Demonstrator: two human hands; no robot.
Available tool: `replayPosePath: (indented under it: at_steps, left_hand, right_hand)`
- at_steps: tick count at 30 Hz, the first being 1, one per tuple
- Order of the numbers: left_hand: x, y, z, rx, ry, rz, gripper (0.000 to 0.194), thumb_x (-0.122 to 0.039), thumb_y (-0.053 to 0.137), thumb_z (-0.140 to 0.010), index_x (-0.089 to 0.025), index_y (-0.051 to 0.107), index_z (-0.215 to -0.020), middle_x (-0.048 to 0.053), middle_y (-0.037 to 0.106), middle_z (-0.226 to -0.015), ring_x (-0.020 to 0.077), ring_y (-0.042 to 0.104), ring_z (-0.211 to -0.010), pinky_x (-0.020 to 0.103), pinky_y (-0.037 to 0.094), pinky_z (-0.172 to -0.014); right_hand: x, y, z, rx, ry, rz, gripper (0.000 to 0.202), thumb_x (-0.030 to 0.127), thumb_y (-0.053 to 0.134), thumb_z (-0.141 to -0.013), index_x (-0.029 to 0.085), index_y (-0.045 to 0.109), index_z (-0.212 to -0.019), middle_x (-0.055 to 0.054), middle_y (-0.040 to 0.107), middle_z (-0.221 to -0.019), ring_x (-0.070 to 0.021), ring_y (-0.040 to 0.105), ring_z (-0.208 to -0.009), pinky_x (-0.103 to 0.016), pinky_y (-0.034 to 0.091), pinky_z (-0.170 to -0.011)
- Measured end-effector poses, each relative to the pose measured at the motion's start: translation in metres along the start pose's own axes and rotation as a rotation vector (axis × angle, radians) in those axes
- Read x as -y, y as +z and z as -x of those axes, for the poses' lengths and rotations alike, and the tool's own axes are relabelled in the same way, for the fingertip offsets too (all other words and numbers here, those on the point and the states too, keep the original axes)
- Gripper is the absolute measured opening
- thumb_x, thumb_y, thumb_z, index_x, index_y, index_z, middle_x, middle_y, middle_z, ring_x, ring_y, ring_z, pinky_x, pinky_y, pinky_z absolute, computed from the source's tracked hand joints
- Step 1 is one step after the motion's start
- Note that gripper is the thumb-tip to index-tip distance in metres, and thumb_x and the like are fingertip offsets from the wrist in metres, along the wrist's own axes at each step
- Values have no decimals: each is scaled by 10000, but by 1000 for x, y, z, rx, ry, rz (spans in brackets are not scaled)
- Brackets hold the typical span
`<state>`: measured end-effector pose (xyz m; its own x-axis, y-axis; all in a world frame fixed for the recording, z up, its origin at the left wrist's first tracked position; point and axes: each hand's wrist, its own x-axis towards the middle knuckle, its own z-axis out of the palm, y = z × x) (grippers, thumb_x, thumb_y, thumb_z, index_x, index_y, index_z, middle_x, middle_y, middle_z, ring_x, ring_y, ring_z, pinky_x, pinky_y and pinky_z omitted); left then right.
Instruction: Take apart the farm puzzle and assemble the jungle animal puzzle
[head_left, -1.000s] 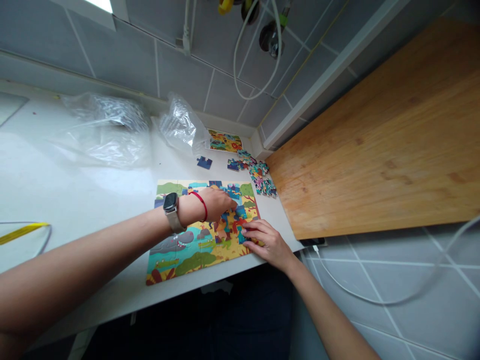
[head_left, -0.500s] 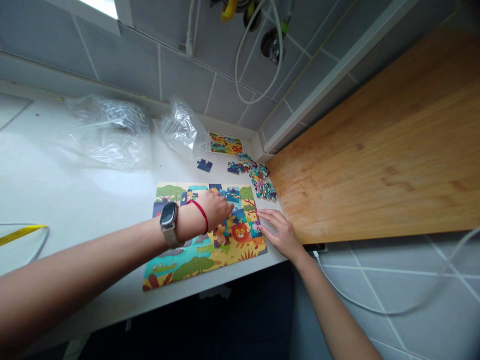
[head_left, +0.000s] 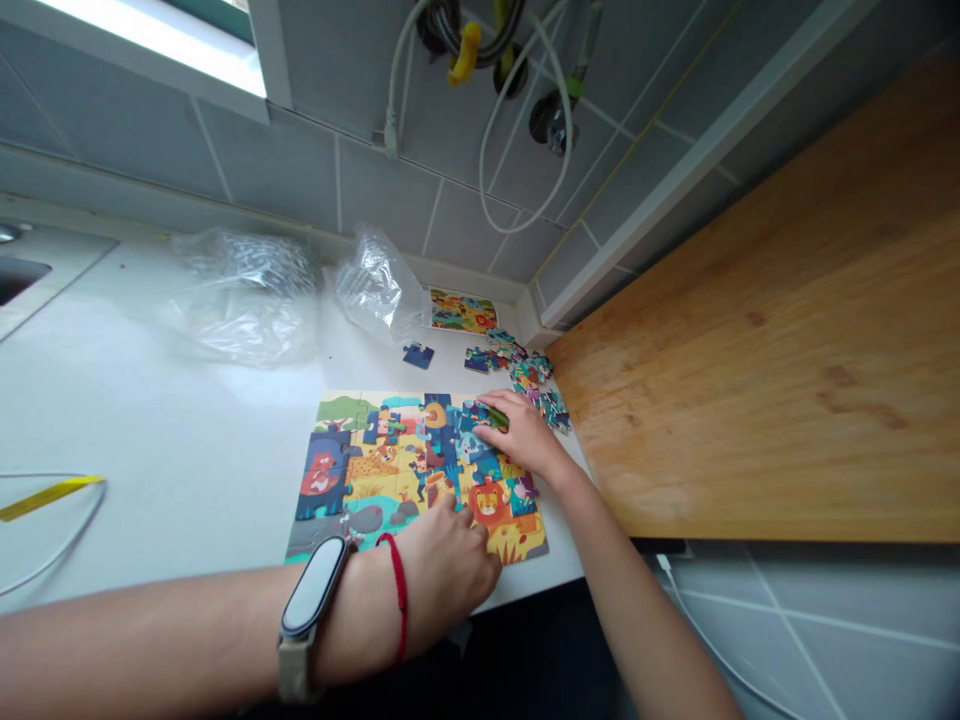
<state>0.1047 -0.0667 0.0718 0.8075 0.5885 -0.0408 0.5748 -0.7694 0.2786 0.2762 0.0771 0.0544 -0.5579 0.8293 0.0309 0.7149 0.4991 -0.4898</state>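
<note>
A colourful animal jigsaw [head_left: 382, 462] lies flat on the white counter, with dark blue pieces resting on its picture. My left hand [head_left: 450, 570], with a watch and a red string at the wrist, is over the jigsaw's front edge, fingers curled; what they hold, if anything, is hidden. At the jigsaw's upper right, my right hand [head_left: 523, 432] has its fingers bent over the pieces, by a small dark green item at the fingertips. A heap of loose pieces [head_left: 531, 372] sits behind my right hand. One blue piece [head_left: 418, 355] lies apart behind the jigsaw.
Two clear plastic bags [head_left: 251, 300] [head_left: 379, 285] lie by the tiled wall. A printed picture card [head_left: 463, 311] is beside them. A wooden board [head_left: 772, 330] borders the right side. A yellow-tagged cable [head_left: 52, 498] is at the left.
My left hand has moved toward the front edge of the jigsaw. My right hand has shifted up and left from the right edge onto the upper right pieces. The view has tilted slightly.
</note>
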Motion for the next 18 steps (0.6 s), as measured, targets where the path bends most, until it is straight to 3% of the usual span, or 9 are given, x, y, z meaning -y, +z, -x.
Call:
replayPosePath:
  at_steps: [5,9,14,18]
  left_hand:
    - [-11,3,1,-40,94,70,125,-270,735,-899,-204,699,-799,51,715,-742,243,665,-668,375,430,-610]
    - [-7,0,4,-48,148,206,226,-305,772,-898,-235,622,-744,-26,667,-675,189,612,-585,358,408,-580]
    - [22,-13,18,-110,31,316,198,-301,723,-942,-230,569,-838,-24,696,-836,187,635,-724,340,449,-650]
    - [37,-16,31,-198,-120,436,159,-196,526,-1040,-230,548,-886,-7,668,-846,162,620,-736,290,459,-653]
  right_hand:
    - [-5,-8,-21,161,-75,-26,313,187,818,-827,212,741,-1129,-80,668,-1187,-244,639,-1139,-418,494,-1059]
    - [-13,-15,-24,225,-141,-49,278,139,823,-787,235,709,-1021,-56,650,-1149,-248,619,-1132,-426,496,-1035]
    - [-16,-13,-14,12,-246,-203,61,212,728,-911,232,675,-890,-54,668,-1036,-218,640,-1011,-389,513,-932]
    - [-12,-9,-10,-197,-270,-319,175,269,650,-979,231,650,-808,-29,679,-843,-193,641,-849,-345,515,-807]
